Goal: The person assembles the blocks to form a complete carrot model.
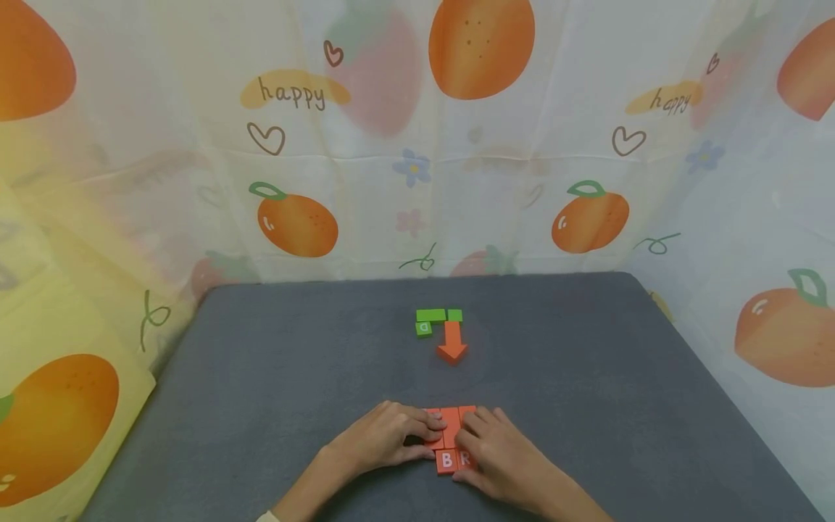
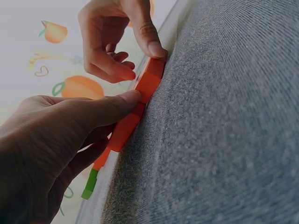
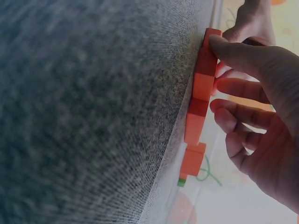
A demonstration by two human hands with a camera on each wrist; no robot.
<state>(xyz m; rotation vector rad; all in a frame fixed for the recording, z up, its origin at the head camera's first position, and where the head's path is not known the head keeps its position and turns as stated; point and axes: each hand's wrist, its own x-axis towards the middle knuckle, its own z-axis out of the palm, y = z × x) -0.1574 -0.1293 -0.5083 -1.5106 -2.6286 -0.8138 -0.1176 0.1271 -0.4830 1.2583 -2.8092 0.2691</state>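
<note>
Grey tabletop (image 1: 261, 384), both hands (image 1: 385, 438) (image 1: 501, 455) slanting inward, fingers bent, gripping orange-red blocks (image 1: 451, 422) between them

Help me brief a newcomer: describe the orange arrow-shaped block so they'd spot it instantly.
On the dark grey fabric-covered table, find three small green rectangular blocks toward the far edge. On their near side lies the orange arrow-shaped block, tip toward the viewer. Unlike them, it's orange with a pointed head.

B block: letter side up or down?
Letter up. In the head view, looking down, the white B shows on the top face of the orange-red B block.
</note>
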